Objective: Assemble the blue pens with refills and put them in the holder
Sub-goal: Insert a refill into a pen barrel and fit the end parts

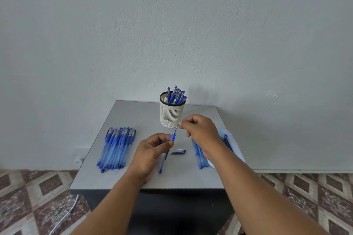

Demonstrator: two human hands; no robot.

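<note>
— Holding the pen [165, 151] in the left hand [152, 148], is it?
— Yes, thumb and fingers curl round it at the blue grip, at frame centre; the barrel slants down toward the lower edge of the table [133, 116].
— And the right hand [200, 129]?
— Its fingertips pinch the refill [175, 129] at its upper end, just above the grip.
— The rest?
— A loose cap [178, 152] lies right of the barrel, the holder [172, 114] with pens stands behind, and a pen row [116, 149] lies left.
</note>
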